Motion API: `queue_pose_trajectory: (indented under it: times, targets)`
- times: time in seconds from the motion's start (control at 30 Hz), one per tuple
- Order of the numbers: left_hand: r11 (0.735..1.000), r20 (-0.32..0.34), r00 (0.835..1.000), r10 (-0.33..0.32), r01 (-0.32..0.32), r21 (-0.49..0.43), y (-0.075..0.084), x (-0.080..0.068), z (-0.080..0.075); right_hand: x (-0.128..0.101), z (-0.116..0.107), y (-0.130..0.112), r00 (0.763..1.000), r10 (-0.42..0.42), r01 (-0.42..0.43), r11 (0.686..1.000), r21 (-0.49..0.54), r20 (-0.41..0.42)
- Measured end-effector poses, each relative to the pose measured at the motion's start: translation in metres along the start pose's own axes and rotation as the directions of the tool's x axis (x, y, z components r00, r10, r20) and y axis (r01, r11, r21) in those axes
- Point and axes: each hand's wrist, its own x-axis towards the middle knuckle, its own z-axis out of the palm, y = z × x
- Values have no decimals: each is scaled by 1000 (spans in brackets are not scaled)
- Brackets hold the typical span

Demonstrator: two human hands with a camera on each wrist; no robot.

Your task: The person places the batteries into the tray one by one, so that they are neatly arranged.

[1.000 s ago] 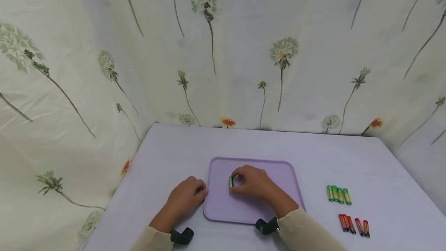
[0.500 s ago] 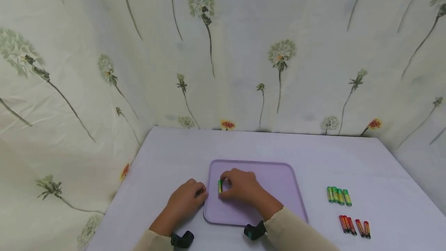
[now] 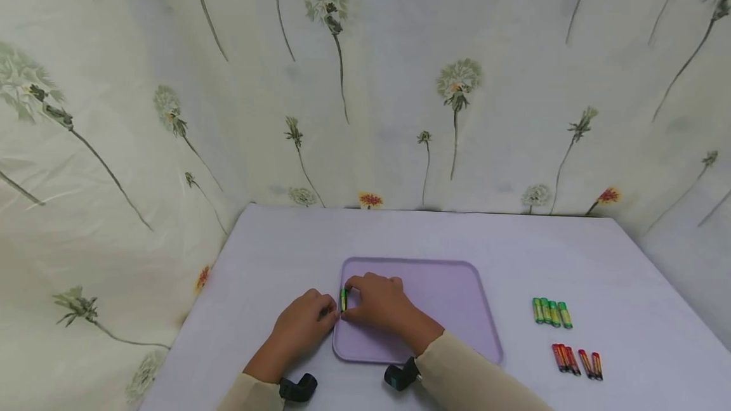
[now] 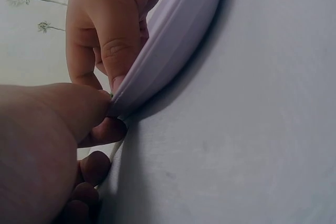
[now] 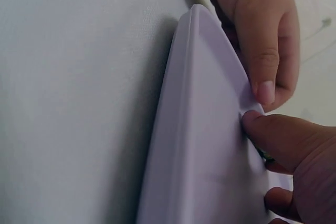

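While our left hand is gripping the lilac tray by its left rim, we are pinching a green battery in our right hand, just inside that rim.

Lilac tray on pale lavender tabletop; right of tray, green-yellow batteries and red-orange batteries; dandelion-printed cream curtain behind.

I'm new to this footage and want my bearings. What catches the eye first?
The right hand pinches a green battery at the left edge of the lilac tray, with the left hand alongside on the rim. Off to the right lie green batteries and red batteries.
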Motion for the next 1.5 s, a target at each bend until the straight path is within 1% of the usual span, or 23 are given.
queue_pose_trajectory:
  times: [0.17,0.33,0.53,0.73,0.87,1.0,1.13,1.33,1.5]
  targets:
    - [1000,-4,1000,-6,6,-7,1,1,-1,4,2,-2,1000,3,-4,1000,-30,-19]
    - [1000,0,1000,-11,11,-5,2,0,-2,6,5,-2,1000,10,-11,1000,-27,-20]
    - [1000,-4,1000,0,0,6,0,0,-1,6,5,-3,999,31,-31,999,-10,3]
    - [1000,7,1000,-8,8,7,0,1,0,2,-4,0,998,57,-59,997,57,39]
    - [1000,11,1000,-20,20,17,1,2,1,-1,-12,7,997,61,-65,995,79,53]
    - [999,9,999,-35,35,33,0,3,2,-4,-19,16,996,73,-77,992,95,45]
    - [998,9,999,-45,44,43,1,4,2,-7,-25,28,995,94,-96,986,133,20]
    - [998,26,998,-59,58,37,1,3,4,-15,-31,45,991,137,-131,975,179,-16]
    - [998,19,999,-50,50,37,1,3,5,-24,-44,62,981,190,-177,958,226,-37]
